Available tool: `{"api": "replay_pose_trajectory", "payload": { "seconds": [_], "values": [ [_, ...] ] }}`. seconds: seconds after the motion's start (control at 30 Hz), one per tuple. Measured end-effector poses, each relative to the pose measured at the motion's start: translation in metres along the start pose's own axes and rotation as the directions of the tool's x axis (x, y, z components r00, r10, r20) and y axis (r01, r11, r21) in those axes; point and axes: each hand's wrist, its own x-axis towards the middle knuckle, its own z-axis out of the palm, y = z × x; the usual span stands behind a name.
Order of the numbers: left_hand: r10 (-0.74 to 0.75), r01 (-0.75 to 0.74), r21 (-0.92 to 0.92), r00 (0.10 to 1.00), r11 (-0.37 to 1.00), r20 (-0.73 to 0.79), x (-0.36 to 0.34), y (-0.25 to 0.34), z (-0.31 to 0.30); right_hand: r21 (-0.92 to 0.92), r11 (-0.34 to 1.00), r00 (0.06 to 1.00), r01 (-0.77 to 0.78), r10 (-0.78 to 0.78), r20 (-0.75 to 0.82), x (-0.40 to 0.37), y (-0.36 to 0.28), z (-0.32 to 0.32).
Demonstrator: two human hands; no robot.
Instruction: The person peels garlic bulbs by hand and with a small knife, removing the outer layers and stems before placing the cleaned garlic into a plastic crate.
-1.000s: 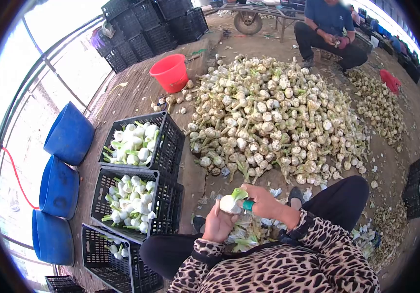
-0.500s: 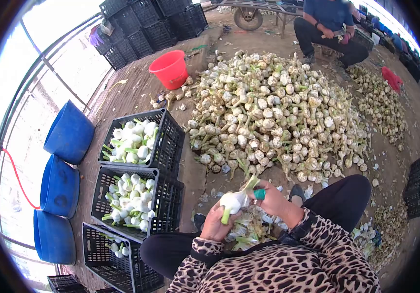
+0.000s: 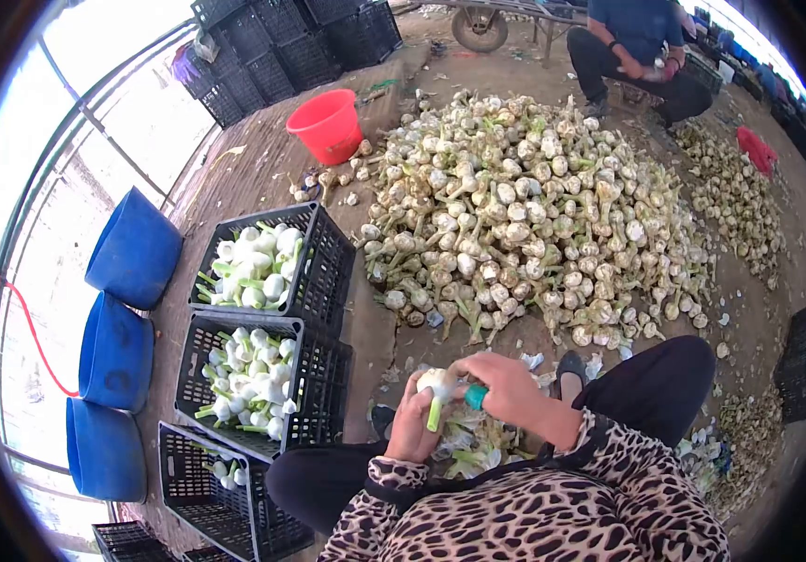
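Between my hands sits a garlic bulb (image 3: 436, 382); my left hand (image 3: 414, 423) grips it, my right hand (image 3: 504, 389) clasps a teal-handled knife (image 3: 474, 396).

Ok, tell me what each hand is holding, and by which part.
Left hand grips a garlic bulb around its white head, green stem pointing down. Right hand holds a teal-handled tool by that handle; its blade is hidden.

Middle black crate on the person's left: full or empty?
Largely full: the middle crate holds white trimmed bulbs covering its inside, up near the rim.
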Motion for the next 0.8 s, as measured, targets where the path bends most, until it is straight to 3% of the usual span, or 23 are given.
{"api": "replay_pose_trajectory", "payload": {
  "seconds": [0.03, 0.13, 0.33, 0.53, 0.63, 0.8],
  "values": [
    [-0.006, 0.006, 0.009, 1.000, 1.000, 0.012, 0.001, 0.000, 0.001, -0.018, 0.999, 0.997, 0.051, -0.052, -0.061, 0.001, 0.000, 0.003],
    [0.074, -0.071, 0.098, 0.997, 0.993, -0.029, 0.003, -0.003, -0.003, -0.124, 0.977, 0.984, 0.175, -0.178, -0.012, 0.001, 0.002, 0.005],
    [0.109, -0.102, 0.081, 0.991, 0.991, -0.082, -0.002, -0.003, 0.005, -0.236, 0.947, 0.975, 0.217, -0.220, 0.013, 0.001, 0.001, 0.008],
    [0.119, -0.112, 0.144, 0.992, 0.983, -0.041, 0.002, -0.008, -0.010, -0.310, 0.923, 0.973, 0.229, -0.217, 0.073, 0.001, -0.002, 0.009],
    [0.064, -0.053, 0.169, 0.996, 0.984, -0.061, 0.001, -0.008, -0.011, -0.403, 0.877, 0.964, 0.262, -0.256, 0.070, 0.000, 0.000, 0.012],
    [-0.174, 0.178, 0.233, 0.984, 0.956, -0.040, -0.008, 0.010, 0.006, -0.411, 0.872, 0.962, 0.266, -0.270, 0.049, 0.011, 0.012, 0.002]
  ]
}}
